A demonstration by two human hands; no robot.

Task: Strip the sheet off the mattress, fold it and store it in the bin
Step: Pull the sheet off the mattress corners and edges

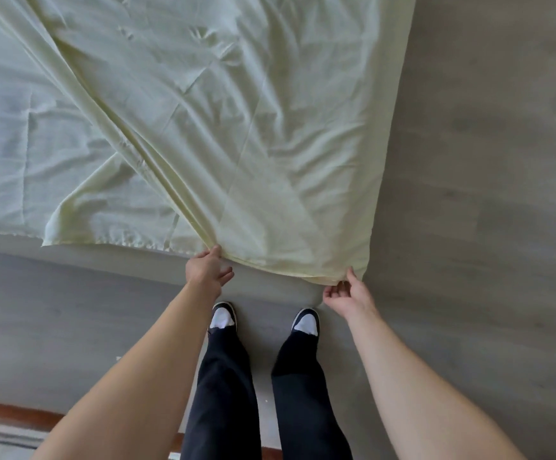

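A pale yellow sheet (223,104) lies spread and creased over the grey floor in front of me, with one layer folded diagonally over another. My left hand (207,271) pinches the sheet's near edge at a bunched fold. My right hand (348,295) pinches the sheet's near right corner. Both hands hold the edge just above the floor. No mattress or bin is in view.
Grey wood-look floor (489,161) runs along the right of the sheet and under my feet. My two shoes (223,317) stand just behind the sheet's near edge. A reddish-brown strip (11,413) and a striped rug edge lie at the lower left.
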